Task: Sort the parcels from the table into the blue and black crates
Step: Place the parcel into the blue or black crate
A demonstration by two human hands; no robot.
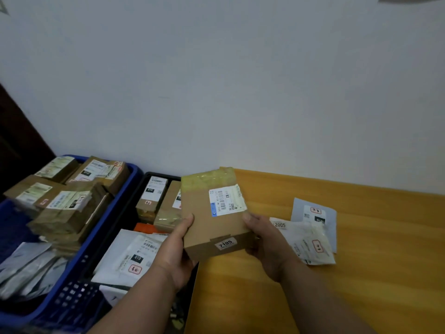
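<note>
A brown cardboard box (214,213) is held up in the air between both hands, over the near left edge of the table (361,261) and just beside the black crate (144,182). The left hand (178,251) is wrapped round the box's left side, with the thumb laid along that edge; the right hand (265,239) is curled round the right side, thumb on top near the shipping label. A small sticker reading 7105 is seen on the box's near end. It is judged that the label is being read so that a crate can be chosen.

Much of the sorting appears to be done. The blue crate (120,203), at the far left, is stacked high with brown boxes, and grey bags are piled at its near end. Several brown boxes are stood at the far end of the black crate, and a white mailer bag (127,256) is laid at its near end over something orange.

Little is left on the table as far as can be seen: a white bag marked 2005 (305,239) is overlapped on a grey bag (313,213), both just right of the right hand. Apart from the box in hand, only these two remain to be sorted, though the table's right part is cut off from view.
</note>
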